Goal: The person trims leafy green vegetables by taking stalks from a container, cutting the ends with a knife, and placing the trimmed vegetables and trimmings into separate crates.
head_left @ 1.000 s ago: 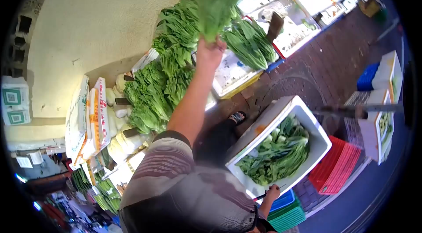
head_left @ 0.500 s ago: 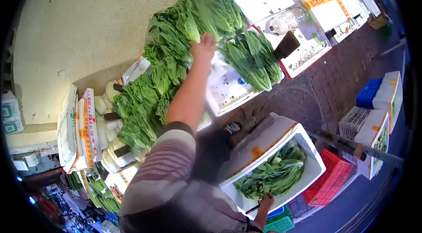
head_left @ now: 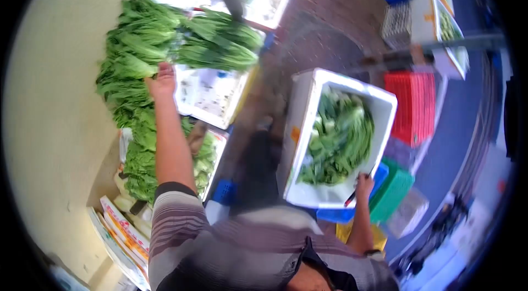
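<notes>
My left hand (head_left: 162,82) reaches out, fingers extended, at the edge of a long heap of green leafy lettuce (head_left: 137,49) along the wall. Its fingertips are beside the leaves, and nothing shows in its grasp. Another bunch of long-leaved greens (head_left: 220,43) lies just beyond, across a white foam box (head_left: 204,96). Over the near corner of a deep white foam box (head_left: 385,105), my right hand (head_left: 363,185) is closed around a slim dark object with a reddish part (head_left: 350,198); its kind is unclear. Loose leafy greens (head_left: 341,140) lie inside that box.
Red crates (head_left: 410,107), a green crate (head_left: 391,189) and a blue crate (head_left: 380,176) stand right of the deep box. A metal bar (head_left: 467,42) crosses at upper right. Folded foam boards (head_left: 124,230) lean at lower left.
The whole view has turned, so the lettuce heap sits further left and the deep box more upright. My left hand stays stretched beside the lettuce; my right still holds the slim object.
</notes>
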Available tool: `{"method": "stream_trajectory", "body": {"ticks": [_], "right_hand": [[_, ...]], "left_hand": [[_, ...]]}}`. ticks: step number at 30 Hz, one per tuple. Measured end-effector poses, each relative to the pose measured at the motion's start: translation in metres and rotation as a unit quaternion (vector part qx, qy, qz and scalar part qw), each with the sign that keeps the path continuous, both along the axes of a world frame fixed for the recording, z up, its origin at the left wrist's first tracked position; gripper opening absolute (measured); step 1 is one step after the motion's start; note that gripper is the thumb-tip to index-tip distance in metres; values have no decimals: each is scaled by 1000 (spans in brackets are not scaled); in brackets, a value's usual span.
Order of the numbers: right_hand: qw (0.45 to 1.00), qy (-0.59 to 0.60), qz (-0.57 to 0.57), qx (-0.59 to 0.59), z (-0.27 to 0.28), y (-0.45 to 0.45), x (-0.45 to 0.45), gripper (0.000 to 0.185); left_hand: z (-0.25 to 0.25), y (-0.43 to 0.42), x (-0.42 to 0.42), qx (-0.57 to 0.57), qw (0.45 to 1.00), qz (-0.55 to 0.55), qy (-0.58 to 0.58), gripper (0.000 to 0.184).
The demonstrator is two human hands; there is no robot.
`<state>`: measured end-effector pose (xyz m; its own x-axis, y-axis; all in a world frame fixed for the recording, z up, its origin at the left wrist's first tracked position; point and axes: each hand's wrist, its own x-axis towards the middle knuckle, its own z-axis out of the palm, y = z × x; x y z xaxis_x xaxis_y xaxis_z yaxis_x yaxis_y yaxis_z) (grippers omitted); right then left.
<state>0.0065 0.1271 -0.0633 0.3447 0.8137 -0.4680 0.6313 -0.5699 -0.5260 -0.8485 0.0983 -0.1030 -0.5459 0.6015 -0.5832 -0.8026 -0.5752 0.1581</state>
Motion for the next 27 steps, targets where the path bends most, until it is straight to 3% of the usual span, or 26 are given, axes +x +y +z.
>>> {"method": "stream_trajectory", "body": {"ticks": [1,2,3,4,5,8,10,11,12,14,16,20,23,27], "right_hand": [[997,-57,53,25,17,8,20,31],[987,-152,61,7,34,17,35,37],[983,-160,77,44,36,11,68,46],[945,-315,75,41,29,5,101,58],[921,-382,70,14,27,4,120,65],[961,-270,43,-39,36,43,76,43],[978,-188,92,27,6,63,33,33],[979,-172,108,-16,-5,83,5,32],[986,-95,129,48,-22,98,-11,32],[978,-98,178,38,-47,147,-44,31],[938,-86,281,185,-87,189,-59,34],[903,-143,404,36,-123,247,-70,37],[898,-113,426,11,-108,239,-65,38],[931,-78,357,12,-18,191,-57,34]], "left_hand": [[-16,-16,-10,104,989,-108,17,93],[-1,-4,14,40,994,-88,58,84],[16,9,41,-31,992,-73,98,75],[34,22,68,-105,984,-62,134,68],[39,26,92,-123,976,-104,144,59],[60,46,200,-136,949,-238,155,36],[58,52,272,-171,894,-375,178,34],[61,53,307,-173,865,-437,179,33],[62,52,341,-174,831,-496,179,33],[59,42,399,-170,798,-559,145,29],[45,21,444,-177,724,-639,192,31],[44,-10,500,-181,649,-710,204,32],[46,-15,514,-173,642,-716,214,31],[54,3,535,-142,614,-736,246,32]]}}
